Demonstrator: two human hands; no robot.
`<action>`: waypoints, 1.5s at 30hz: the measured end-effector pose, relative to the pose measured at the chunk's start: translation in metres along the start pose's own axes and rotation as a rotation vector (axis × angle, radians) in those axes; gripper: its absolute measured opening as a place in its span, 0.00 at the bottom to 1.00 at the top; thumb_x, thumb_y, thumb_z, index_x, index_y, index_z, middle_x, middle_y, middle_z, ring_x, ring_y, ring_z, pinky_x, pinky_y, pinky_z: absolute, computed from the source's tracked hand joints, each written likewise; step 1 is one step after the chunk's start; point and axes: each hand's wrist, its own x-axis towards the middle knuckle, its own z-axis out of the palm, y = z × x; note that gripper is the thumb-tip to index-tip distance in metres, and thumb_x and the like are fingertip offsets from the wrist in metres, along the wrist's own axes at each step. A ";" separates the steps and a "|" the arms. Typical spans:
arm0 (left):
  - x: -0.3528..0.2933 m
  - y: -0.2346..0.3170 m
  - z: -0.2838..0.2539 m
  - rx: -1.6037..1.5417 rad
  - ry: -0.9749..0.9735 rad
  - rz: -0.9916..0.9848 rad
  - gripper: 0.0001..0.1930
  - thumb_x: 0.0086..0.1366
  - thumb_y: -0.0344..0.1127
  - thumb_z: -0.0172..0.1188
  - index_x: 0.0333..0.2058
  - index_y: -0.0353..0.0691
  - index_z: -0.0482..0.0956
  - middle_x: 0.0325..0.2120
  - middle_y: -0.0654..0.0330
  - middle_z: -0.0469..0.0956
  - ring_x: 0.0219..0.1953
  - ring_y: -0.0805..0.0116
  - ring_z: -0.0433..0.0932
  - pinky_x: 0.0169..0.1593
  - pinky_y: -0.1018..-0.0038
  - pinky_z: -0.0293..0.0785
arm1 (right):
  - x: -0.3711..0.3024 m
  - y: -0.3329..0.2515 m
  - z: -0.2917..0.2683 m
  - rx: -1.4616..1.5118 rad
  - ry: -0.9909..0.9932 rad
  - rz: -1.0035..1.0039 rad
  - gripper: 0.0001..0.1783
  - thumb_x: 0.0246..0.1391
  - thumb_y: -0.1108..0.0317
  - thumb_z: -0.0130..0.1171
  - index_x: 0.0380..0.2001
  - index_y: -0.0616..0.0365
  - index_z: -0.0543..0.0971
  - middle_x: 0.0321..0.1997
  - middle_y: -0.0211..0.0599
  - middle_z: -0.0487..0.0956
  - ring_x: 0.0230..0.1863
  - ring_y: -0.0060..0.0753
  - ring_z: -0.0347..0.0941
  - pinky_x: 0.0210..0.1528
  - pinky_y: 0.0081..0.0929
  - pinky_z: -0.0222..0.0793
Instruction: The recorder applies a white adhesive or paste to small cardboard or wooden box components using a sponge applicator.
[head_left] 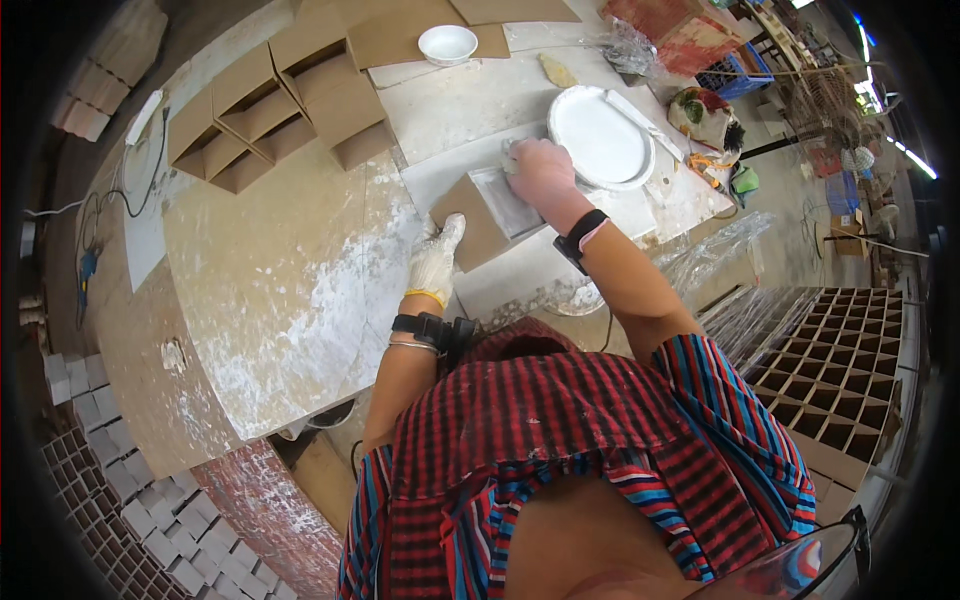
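Observation:
My left hand [434,262], in a white knit glove with a yellow cuff, grips the near left side of a brown cardboard box [470,228], its thumb along the edge. Wet white coating covers the box's right part. Over that part my bare right hand [545,180] is closed, with a small pale thing barely showing at its fingers; its kind is hidden. Just beyond my right hand stands a round white tub [655,160] of white paste [598,135]. A flat white stick [640,120] lies across the tub's right rim.
Open brown boxes [250,110] stand at the far left of the white-smeared table [270,260]. A white bowl [448,45] and a yellowish sponge-like piece [557,70] lie at the back. Divided cardboard trays [830,360] are stacked at right; clear plastic film [715,250] hangs beside the table.

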 end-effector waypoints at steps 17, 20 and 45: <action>0.002 0.002 -0.003 -0.005 -0.010 -0.022 0.24 0.63 0.40 0.61 0.56 0.41 0.69 0.45 0.63 0.75 0.45 0.73 0.73 0.46 0.77 0.70 | -0.020 0.004 -0.002 0.370 0.142 -0.094 0.20 0.44 0.56 0.60 0.41 0.50 0.79 0.33 0.41 0.81 0.38 0.48 0.77 0.43 0.40 0.71; 0.003 0.004 0.000 0.110 -0.003 0.005 0.25 0.62 0.41 0.61 0.56 0.41 0.69 0.45 0.63 0.76 0.44 0.74 0.73 0.45 0.76 0.70 | -0.022 0.011 -0.012 0.260 0.163 -0.087 0.19 0.45 0.55 0.59 0.40 0.51 0.79 0.32 0.41 0.81 0.37 0.48 0.77 0.43 0.40 0.71; -0.007 0.016 0.016 0.189 0.093 -0.045 0.20 0.60 0.37 0.63 0.50 0.40 0.73 0.38 0.63 0.78 0.36 0.75 0.74 0.38 0.78 0.70 | -0.064 0.039 -0.027 -0.201 -0.067 -0.410 0.08 0.48 0.69 0.54 0.27 0.52 0.82 0.34 0.37 0.78 0.40 0.41 0.76 0.40 0.38 0.70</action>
